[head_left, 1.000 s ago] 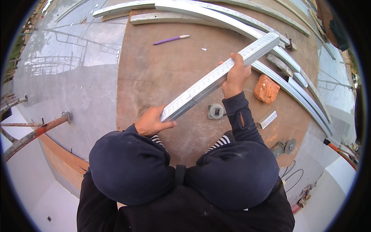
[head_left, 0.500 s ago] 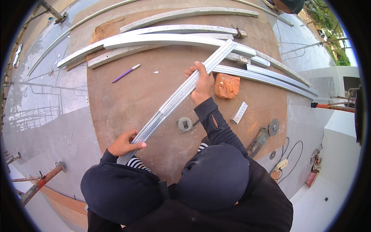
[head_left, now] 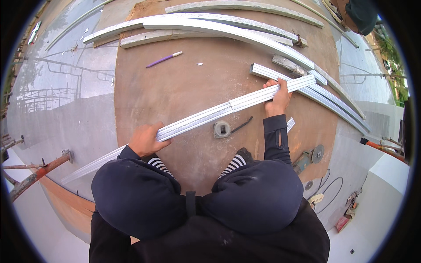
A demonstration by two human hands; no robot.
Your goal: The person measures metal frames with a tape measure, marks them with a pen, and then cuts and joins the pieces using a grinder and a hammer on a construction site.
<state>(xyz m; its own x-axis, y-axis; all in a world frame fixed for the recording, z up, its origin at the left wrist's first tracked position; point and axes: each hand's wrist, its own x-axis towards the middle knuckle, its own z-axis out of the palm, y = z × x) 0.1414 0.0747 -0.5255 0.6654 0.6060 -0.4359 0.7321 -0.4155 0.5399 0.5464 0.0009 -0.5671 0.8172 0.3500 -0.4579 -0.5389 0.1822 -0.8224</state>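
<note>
A long silvery ribbed metal channel [head_left: 197,120] lies slantwise across my front, with a step near its middle where a second length seems to overlap it. My left hand [head_left: 148,139] is closed around it above my left foot; the channel's tail runs on past my left knee. Near its far right end my right hand [head_left: 278,100] wraps around the metal. Just beyond that hand, more metal channels [head_left: 335,104] rest on the brown board [head_left: 175,94]. Between my feet and the held channel sits a tape measure or similar grey square case [head_left: 222,129].
Long pale bars [head_left: 219,22] lie across the far side, with a purple pen [head_left: 163,59] closer in. Right of my right knee are an angle grinder [head_left: 305,160], a loose disc [head_left: 309,185] and a power strip [head_left: 315,199] with a cable. Rusty pipes [head_left: 39,175] stand at left.
The held channel has swung clockwise to a flatter slant, its far end moving right and nearer. My right hand has moved right with it; the orange brick is now hidden from sight.
</note>
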